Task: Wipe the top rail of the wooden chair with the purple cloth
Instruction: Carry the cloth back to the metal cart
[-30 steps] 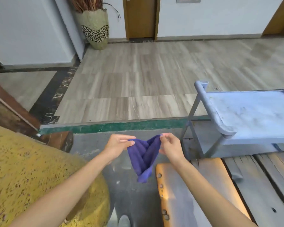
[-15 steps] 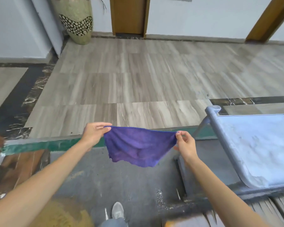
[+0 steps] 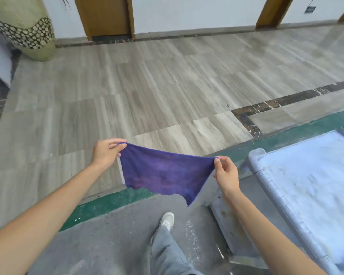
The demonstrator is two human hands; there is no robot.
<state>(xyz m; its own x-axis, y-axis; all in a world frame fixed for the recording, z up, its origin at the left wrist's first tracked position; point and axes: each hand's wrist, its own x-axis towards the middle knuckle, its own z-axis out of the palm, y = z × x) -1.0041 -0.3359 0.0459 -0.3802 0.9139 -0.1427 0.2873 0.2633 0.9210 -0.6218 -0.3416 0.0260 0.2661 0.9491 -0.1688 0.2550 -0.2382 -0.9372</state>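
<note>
Holding the purple cloth (image 3: 163, 174) stretched between both hands, the person is standing over the grey floor with one shoe (image 3: 167, 220) stepping forward at six o'clock. The left hand (image 3: 105, 153), at about nine o'clock of the cloth, is pinching one top corner between thumb and curled fingers; the right hand (image 3: 225, 174), at three o'clock, is pinching the other corner between thumb and forefinger, the remaining fingers loosely bent. The fabric is hanging in the air, sagging in the middle, its lower edge ragged and drooping toward five o'clock. Spreading it this way is probably meant to open it flat, so it can be folded into a pad or laid over a surface. No wooden chair or top rail is showing in view, so the wiping itself is likely not yet begun. A pale blue bench-like frame (image 3: 306, 185) is sitting at four o'clock, just beside the right forearm. A patterned vase (image 3: 28, 34) is standing at eleven o'clock, well apart.
</note>
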